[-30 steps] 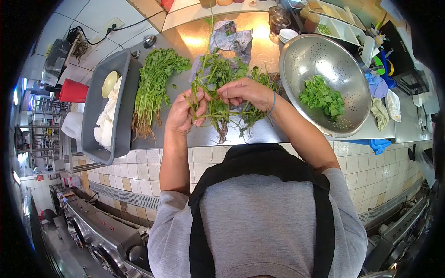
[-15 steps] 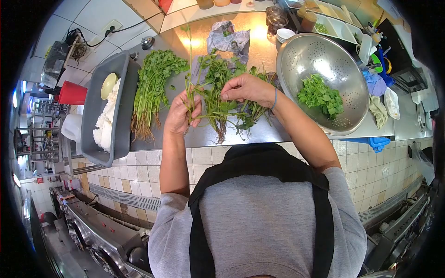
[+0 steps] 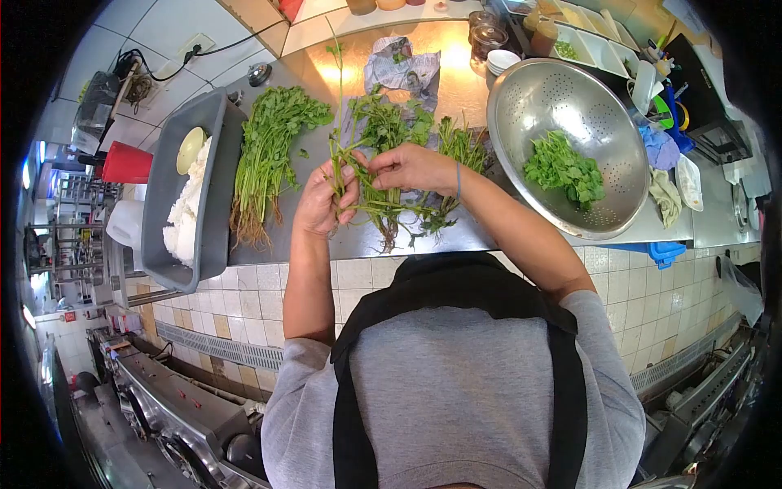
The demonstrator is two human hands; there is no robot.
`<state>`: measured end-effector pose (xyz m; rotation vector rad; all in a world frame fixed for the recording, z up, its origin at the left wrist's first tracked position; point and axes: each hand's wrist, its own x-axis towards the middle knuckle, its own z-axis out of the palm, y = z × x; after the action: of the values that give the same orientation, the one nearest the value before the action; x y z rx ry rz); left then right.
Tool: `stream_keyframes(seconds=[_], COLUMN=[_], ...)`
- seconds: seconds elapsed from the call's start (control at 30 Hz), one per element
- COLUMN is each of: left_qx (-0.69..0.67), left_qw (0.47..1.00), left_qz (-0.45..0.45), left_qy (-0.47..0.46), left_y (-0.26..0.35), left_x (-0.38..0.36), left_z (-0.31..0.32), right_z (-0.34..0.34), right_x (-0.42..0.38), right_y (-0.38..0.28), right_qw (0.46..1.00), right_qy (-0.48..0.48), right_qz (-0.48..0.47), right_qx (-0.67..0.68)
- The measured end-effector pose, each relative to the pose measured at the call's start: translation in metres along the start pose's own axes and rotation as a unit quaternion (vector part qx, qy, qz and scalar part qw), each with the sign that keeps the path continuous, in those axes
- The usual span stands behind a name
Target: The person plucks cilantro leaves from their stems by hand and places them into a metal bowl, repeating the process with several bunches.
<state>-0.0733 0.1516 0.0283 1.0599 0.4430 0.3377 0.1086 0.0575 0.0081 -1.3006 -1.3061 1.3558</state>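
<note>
My left hand (image 3: 326, 200) is closed round a long leafy herb stem (image 3: 336, 106), which looks like coriander or Chinese celery and stands up past my fingers. Close beside it, my right hand (image 3: 411, 169) pinches at the stem's side shoots, its fingertips partly hidden. Loose herb sprigs (image 3: 387, 130) with roots lie under and behind my hands, partly on crumpled newspaper (image 3: 399, 69). To the left is a bunch of rooted herbs (image 3: 269, 134). On the right, a steel colander (image 3: 521, 98) holds picked leaves (image 3: 566, 171).
A grey tub (image 3: 216, 196) with white contents and a pale yellow bowl (image 3: 191, 151) stands at the left. Ingredient trays (image 3: 603, 57), jars (image 3: 489, 37) and small white cups (image 3: 503, 61) are at the back right. Cloths (image 3: 664, 196) lie right of the colander.
My right hand has moved left, from over the loose sprigs to beside my left hand. The left hand stays nearly in place, still holding the upright stem.
</note>
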Motion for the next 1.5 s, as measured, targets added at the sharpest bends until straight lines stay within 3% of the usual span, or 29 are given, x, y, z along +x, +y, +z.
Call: stream_keyframes(seconds=[0.73, 0.8, 0.93, 1.07, 1.13, 1.23, 1.3, 1.43, 1.5], left_qx=[-0.003, 0.003, -0.006, -0.029, -0.039, -0.038, -0.027, -0.032, -0.028], left_qw=[1.000, 1.000, 0.999, 0.997, 0.996, 0.996, 0.996, 0.996, 0.996], left_qz=[0.010, 0.011, 0.030, 0.041, 0.040, 0.041, 0.041, 0.049, 0.050], left_qy=[0.024, 0.002, 0.039, 0.058, 0.064, 0.075, 0.075, 0.073, 0.070], left_y=[-0.009, -0.011, -0.017, -0.009, -0.009, -0.007, -0.003, -0.001, 0.000], left_x=[0.008, 0.009, 0.018, 0.024, 0.027, 0.028, 0.030, 0.035, 0.037], left_z=[-0.002, -0.001, 0.003, 0.008, 0.005, 0.002, 0.002, -0.002, 0.000], right_z=[-0.018, -0.017, -0.021, -0.055, -0.085, -0.112, -0.119, -0.117, -0.103], right_x=[-0.012, -0.011, -0.007, -0.056, -0.090, -0.142, -0.161, -0.180, -0.166], right_y=[-0.021, -0.020, -0.007, -0.039, -0.037, -0.038, -0.021, -0.021, -0.022], right_qw=[0.999, 0.997, 0.987, 0.933, 0.870, 0.823, 0.625, 0.673, 0.786], right_qy=[0.010, 0.058, 0.155, 0.331, 0.424, 0.469, 0.505, 0.469, 0.457], right_qz=[0.020, -0.029, -0.040, -0.092, -0.144, -0.078, 0.010, 0.063, 0.058], right_qx=[0.030, -0.030, -0.007, -0.103, -0.207, -0.312, -0.596, -0.568, -0.413])
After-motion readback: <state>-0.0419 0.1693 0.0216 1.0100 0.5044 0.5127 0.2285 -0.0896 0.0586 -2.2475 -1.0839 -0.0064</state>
